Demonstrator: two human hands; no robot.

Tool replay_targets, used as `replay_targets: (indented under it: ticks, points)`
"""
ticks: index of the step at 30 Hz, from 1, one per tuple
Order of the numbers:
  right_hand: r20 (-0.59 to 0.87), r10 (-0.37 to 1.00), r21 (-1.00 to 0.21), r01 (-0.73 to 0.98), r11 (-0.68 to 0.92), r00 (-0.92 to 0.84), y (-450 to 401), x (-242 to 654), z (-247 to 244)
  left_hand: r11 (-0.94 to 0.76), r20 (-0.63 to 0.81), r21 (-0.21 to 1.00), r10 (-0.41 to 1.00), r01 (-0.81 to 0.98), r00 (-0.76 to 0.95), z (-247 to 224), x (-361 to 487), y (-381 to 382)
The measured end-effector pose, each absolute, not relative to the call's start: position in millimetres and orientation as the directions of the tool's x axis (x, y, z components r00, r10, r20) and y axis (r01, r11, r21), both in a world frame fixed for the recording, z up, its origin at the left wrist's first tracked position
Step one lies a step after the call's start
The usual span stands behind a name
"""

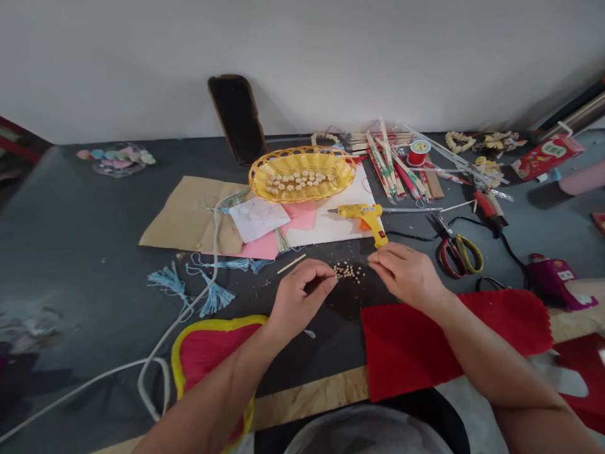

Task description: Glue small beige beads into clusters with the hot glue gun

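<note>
The left hand is pinched narrow, its fingertips closed on the thumb at the near edge of a small heap of pale beads. The right hand is also narrow, thumb and forefinger together just beyond the heap's other side. Whether either pinch holds a bead is too small to tell. The heap lies on the dark tabletop, between the hands. A wooden stick lies just past the left hand, and a yellow glue gun lies just past the right. Beyond sits a yellow wicker basket holding more beads. Red felt lies under the right forearm.
</note>
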State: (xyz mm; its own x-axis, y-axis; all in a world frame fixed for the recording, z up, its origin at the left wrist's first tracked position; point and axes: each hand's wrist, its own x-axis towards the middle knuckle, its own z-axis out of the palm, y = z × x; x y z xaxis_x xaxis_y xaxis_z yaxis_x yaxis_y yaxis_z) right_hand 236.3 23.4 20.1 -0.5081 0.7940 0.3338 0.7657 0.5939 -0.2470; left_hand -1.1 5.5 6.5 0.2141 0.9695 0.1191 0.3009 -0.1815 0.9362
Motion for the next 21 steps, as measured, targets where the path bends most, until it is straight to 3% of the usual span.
replay_targets:
  ticks: [5, 12, 14, 17, 21]
  points:
    - [0.17, 0.777, -0.143, 0.765, 0.628, -0.607, 18, 223, 10, -0.205, 0.143, 0.91, 0.971, 0.36, 0.192, 8, -2, 6]
    - [0.153, 0.782, -0.108, 0.777, 0.621, -0.604, 19, 217, 7, -0.242, 0.195, 0.877, 0.969, 0.415, 0.152, 6, -5, 9]
    - [0.196, 0.783, -0.154, 0.77, 0.619, -0.591, 20, 218, 6, -0.31, 0.229, 0.838, 0.947, 0.45, 0.226, 4, -4, 9]
    - [0.298, 0.798, -0.331, 0.727, 0.602, -0.525, 20, 219, 6, -0.405, 0.255, 0.773, 0.903, 0.488, 0.347, -1, -2, 7]
    - [0.395, 0.795, -0.533, 0.591, 0.606, -0.46, 19, 217, 9, -0.43, 0.259, 0.761, 0.888, 0.487, 0.38, -4, -1, 5]
